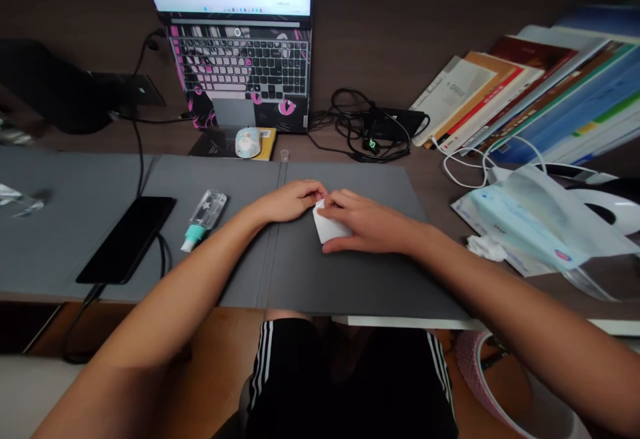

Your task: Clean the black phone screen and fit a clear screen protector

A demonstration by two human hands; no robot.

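A small folded piece of white paper (327,227) lies on the grey mat (350,279) in the middle of the desk. My right hand (365,222) rests on top of it, fingers curled and pressing it down, thumb along its lower edge. My left hand (293,199) meets it from the left, fingertips pinched at the paper's upper corner. Most of the paper is hidden under my right hand.
An open laptop (240,59) stands behind the mat, with a charger and tangled cables (380,126) to its right. A black phone (127,239) and a small bottle (205,218) lie left. Books (525,99) and a plastic packet (540,226) fill the right side.
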